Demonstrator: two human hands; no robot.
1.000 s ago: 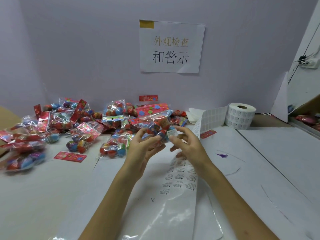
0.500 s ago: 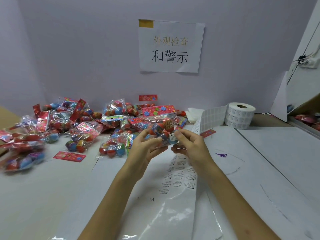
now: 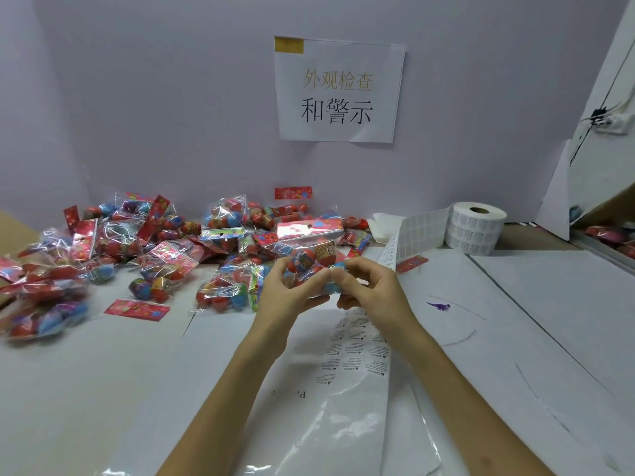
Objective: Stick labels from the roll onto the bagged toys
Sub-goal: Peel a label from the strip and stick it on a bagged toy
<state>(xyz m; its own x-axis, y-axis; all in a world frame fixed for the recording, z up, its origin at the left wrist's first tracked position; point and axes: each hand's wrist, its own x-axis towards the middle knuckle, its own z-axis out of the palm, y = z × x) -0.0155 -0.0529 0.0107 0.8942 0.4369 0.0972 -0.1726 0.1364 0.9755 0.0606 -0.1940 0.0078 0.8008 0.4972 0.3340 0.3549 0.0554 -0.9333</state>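
1. Found one bagged toy point(image 3: 311, 250) raised above the table point(image 3: 86, 389) at centre of view, red printed top edge uppermost, red and blue egg-shaped pieces inside.
2. Recorded left hand point(image 3: 285, 293) gripping the bag's lower left side, fingers curled round it.
3. Recorded right hand point(image 3: 372, 286) pinching the bag's lower right edge with bent fingertips; cannot tell whether a label lies under them.
4. Located label roll point(image 3: 476, 231) standing on end at right rear of the table, well apart from both hands.
5. Traced label strip point(image 3: 359, 348) from the roll, behind the right hand and down flat along the table; printed labels visible on it.
6. Observed pile of bagged toys point(image 3: 137, 249) heaped at left and centre rear against the wall point(image 3: 171, 115), behind the held bag.
7. Noted loose red card point(image 3: 136, 309) lying flat just in front of the pile, and printed sign point(image 3: 338, 91) fixed to the wall.
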